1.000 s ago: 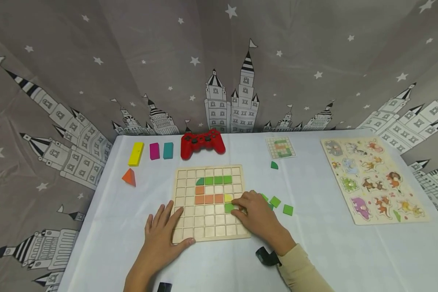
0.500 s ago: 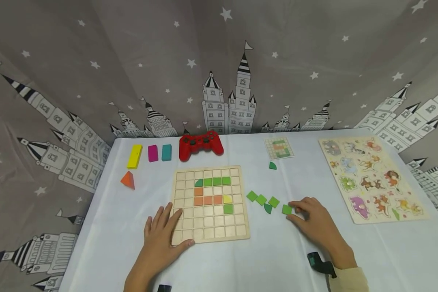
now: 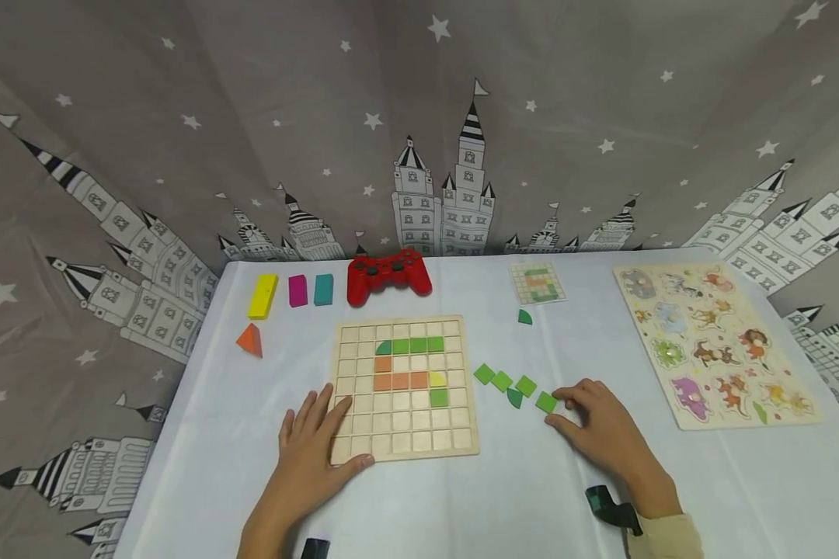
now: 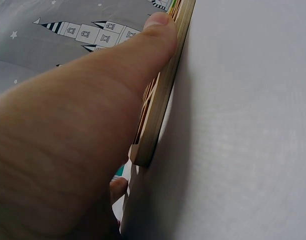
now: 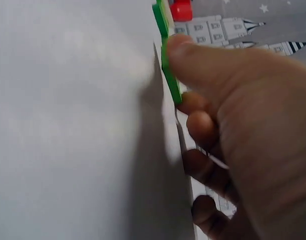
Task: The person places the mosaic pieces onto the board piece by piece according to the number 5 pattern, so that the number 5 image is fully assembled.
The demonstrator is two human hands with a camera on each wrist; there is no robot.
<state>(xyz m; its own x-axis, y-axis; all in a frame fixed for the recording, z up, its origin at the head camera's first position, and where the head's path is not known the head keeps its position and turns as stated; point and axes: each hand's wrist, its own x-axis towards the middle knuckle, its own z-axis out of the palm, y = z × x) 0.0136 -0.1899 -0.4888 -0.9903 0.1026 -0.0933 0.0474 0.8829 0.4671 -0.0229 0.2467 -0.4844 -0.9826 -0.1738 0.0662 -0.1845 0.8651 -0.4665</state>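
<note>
A second ago the right hand (image 3: pixel 604 427) was over the wooden grid board (image 3: pixel 403 388), at the green square in the lower right of the pattern. It has since left that piece seated and crossed to the loose pieces on the table (image 3: pixel 601 497), which suggests one placement is finished and another piece is being fetched. Its thumb and fingertips now pinch the green square tile (image 3: pixel 547 402) at the right end of the loose row, and the right wrist view shows the tile (image 5: pixel 166 60) on edge against the thumb. The tile is flat, thin and bright green. The left hand (image 3: pixel 312 450) has not moved, lying flat with fingers spread on the board's lower left corner (image 4: pixel 157 125).
</note>
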